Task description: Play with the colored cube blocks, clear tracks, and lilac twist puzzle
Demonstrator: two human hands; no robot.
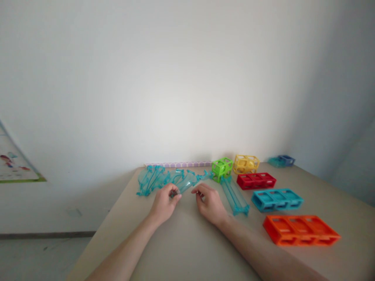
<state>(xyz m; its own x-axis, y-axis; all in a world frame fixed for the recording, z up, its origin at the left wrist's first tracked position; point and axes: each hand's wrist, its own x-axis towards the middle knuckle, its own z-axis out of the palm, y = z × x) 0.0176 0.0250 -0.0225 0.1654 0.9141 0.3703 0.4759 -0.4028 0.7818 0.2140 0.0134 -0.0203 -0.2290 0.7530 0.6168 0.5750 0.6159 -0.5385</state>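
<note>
Fingertips of the left hand (164,203) pinch the near end of a glossy, see-through teal trough (186,184), its long axis slanting far and right; the right hand (209,201) curls just to its right, grip unclear; an opaque, open-framed orange block (301,230) lies near right

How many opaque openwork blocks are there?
6: green block and yellow block at the back; red block, turquoise block, orange block down the right side; navy block, far right corner.

The left hand (165,203) hid the near end of a translucent piece (186,185); the view's edge cropped the poster (16,160).
</note>
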